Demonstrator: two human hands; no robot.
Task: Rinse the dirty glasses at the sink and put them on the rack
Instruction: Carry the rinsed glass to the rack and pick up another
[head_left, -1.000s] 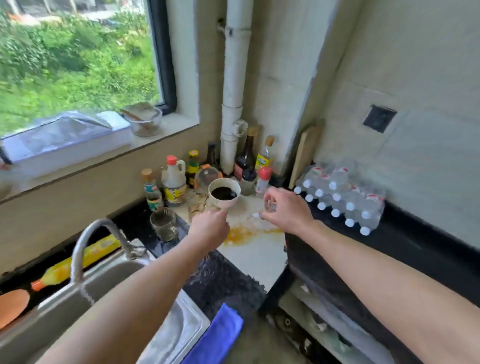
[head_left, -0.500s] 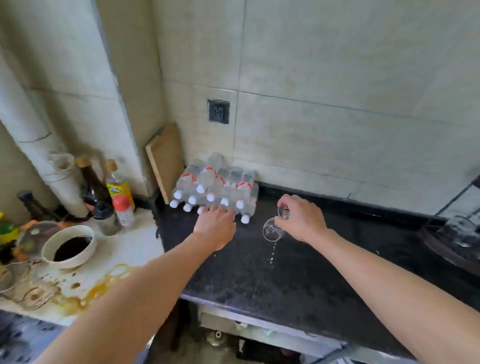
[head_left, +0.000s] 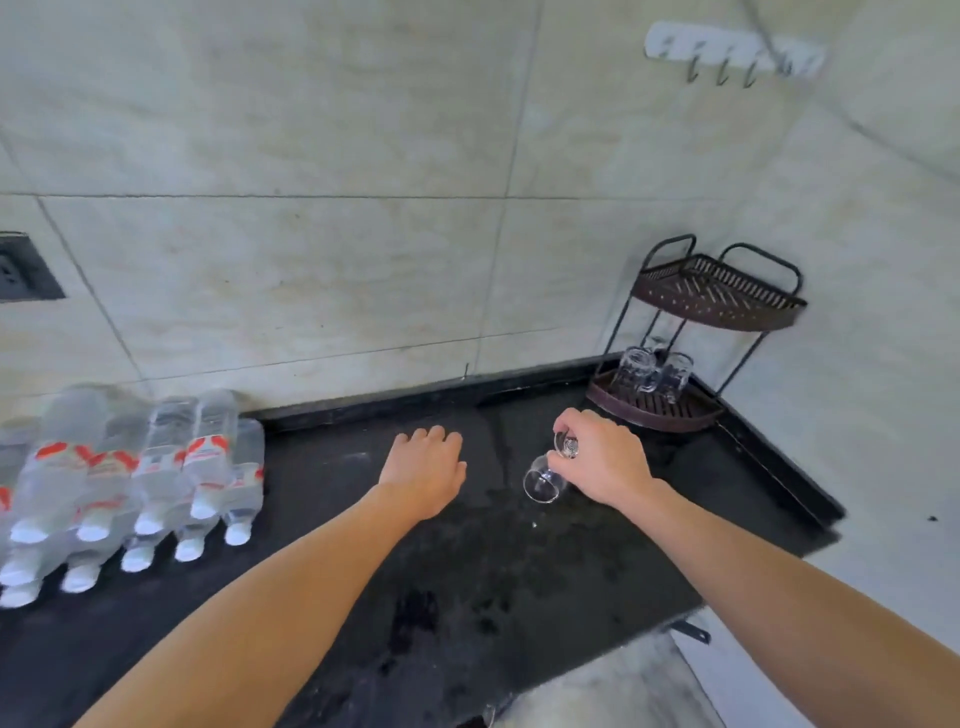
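R hand (head_left: 605, 460) grips a small stemmed glass (head_left: 545, 480) by its foot, tipped over the counter (head_left: 519, 597), near the rack (head_left: 675, 410) (two glasses (head_left: 652, 371) there). Thin, wet, likely slippery & fragile; hold stem/foot. L hand (head_left: 426, 470) loosely curled, holding nothing.

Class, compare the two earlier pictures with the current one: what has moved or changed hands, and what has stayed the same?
The view has swung right, from the sink corner to the black counter and the corner rack. The right hand has carried the small glass toward the rack, tipping it mouth-down. Nothing was let go. Unchanged: the right hand grips the glass, and the left hand is empty.
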